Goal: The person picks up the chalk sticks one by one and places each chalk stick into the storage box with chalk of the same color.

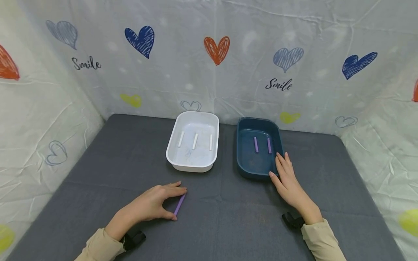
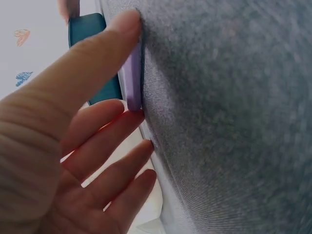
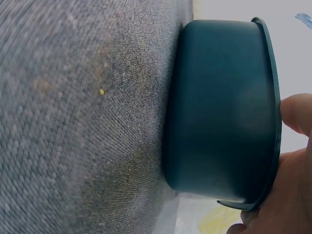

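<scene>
A purple stick (image 1: 179,205) lies on the grey cloth near the front. My left hand (image 1: 177,203) pinches it by its ends, thumb at the near end and forefinger at the far end. The left wrist view shows the same purple stick (image 2: 132,78) between the thumb tip and forefinger tip, still against the cloth. My right hand (image 1: 277,170) rests with straight fingers on the near right corner of a dark blue tray (image 1: 253,175), the thumb at its near rim. Two purple sticks (image 1: 256,144) lie inside it. The right wrist view shows the blue tray's outer wall (image 3: 219,107).
A white tray (image 1: 192,168) with three white sticks (image 1: 195,141) stands left of the blue one. Sheets printed with hearts wall in the grey cloth table (image 1: 228,224) at the back and both sides.
</scene>
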`<state>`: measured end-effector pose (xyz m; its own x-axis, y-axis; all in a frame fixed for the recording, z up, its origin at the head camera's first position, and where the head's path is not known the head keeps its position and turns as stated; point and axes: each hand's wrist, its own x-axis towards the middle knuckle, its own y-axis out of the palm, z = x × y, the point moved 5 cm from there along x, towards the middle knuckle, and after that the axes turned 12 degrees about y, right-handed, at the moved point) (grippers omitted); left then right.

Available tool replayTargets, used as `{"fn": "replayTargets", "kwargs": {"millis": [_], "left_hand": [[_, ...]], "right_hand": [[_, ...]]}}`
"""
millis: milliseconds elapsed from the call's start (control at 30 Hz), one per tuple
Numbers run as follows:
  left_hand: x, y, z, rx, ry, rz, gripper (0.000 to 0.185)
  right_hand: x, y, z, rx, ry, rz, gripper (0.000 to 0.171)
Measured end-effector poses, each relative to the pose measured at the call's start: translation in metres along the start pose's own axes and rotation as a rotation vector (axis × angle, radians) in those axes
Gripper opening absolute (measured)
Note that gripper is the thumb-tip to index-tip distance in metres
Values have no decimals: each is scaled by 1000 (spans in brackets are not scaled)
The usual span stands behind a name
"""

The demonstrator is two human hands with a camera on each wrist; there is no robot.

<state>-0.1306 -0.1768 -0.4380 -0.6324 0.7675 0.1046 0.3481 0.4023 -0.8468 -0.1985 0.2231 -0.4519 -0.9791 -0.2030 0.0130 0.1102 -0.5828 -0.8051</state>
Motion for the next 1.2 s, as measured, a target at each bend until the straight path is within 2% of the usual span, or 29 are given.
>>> {"fn": "replayTargets", "kwargs": {"millis": [233,733,1200], "left_hand": [[2,4,0,-49,24,8,82],[7,0,-4,40,116,-77,77],[17,-1,-5,46,112,-98,78]], "right_hand": [[0,-1,0,0,-5,-4,67],[0,-3,1,3,-2,-3,67],[0,-1,4,10,-8,1,67]]}}
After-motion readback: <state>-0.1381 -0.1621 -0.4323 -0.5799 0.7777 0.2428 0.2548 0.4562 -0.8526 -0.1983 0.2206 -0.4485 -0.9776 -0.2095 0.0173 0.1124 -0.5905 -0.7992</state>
